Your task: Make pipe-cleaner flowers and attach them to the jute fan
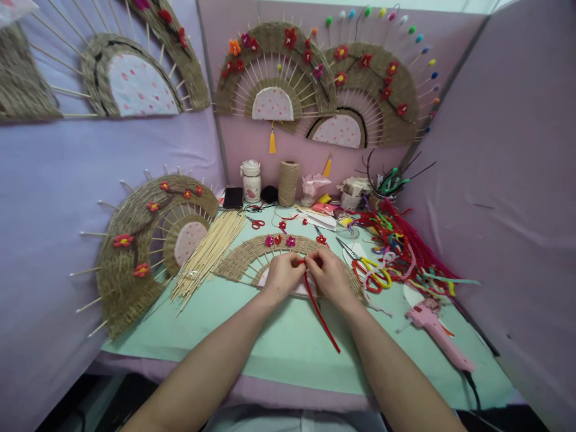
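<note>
A red fuzzy stem (321,315) is pinched at its upper end between my left hand (284,275) and my right hand (330,275); its long tail hangs down toward the front of the table. Both hands are closed, fingertips nearly touching. Beneath them lies a twine-wrapped fan (243,255) with thin sticks and a pale half-round centre, partly covered by my hands. Pink and red flowers (278,240) sit along its top edge. Another small red flower (321,239) is just above my right hand.
Thin wooden sticks (209,255) lie to the left. Scissors (371,273), colourful fuzzy stems (396,240) and a pink glue gun (438,336) are on the right. A twine roll (288,183) and a white bottle (251,181) stand behind. Decorated fans (276,66) hang on the walls.
</note>
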Motion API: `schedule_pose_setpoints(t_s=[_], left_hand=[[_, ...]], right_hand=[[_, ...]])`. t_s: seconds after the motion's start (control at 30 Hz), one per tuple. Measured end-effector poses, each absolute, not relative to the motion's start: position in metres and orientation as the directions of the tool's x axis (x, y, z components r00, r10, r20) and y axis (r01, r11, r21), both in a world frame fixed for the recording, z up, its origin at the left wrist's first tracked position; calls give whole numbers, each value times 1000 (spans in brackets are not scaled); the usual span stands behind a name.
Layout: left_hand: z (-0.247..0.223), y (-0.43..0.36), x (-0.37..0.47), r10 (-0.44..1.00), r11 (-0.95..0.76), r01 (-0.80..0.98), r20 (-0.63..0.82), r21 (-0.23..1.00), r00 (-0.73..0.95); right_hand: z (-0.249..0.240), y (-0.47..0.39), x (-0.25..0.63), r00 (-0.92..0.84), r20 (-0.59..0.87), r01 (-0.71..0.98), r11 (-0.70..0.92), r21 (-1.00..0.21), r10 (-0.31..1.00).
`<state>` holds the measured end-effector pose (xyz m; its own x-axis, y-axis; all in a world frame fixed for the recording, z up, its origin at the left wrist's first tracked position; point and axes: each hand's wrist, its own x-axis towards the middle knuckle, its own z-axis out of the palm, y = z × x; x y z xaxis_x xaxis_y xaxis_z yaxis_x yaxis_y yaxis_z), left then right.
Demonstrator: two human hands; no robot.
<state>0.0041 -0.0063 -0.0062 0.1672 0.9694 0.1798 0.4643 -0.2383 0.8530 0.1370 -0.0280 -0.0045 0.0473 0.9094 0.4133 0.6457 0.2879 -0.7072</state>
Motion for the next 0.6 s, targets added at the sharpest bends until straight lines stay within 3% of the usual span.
schedule_pose_setpoints(t_s=[0.1, 0.2, 0.33, 0.6], left_hand=[[-7, -5, 4, 976, -190, 386, 132, 903, 171], [-7, -4, 5, 973, -16, 97, -7, 995, 231], [-6, -4, 7, 961, 152, -183, -102, 971, 256], [-3, -6, 7, 961, 221, -198, -180, 955, 209]], right_hand=[[-8, -25, 135, 114, 349, 575, 225, -786, 930], [-10, -21, 137, 190, 234, 356, 155, -922, 954], [-10, -19, 138, 205, 73, 111, 50, -993, 976], [-6, -17, 148, 171, 178, 142, 155, -978, 969]])
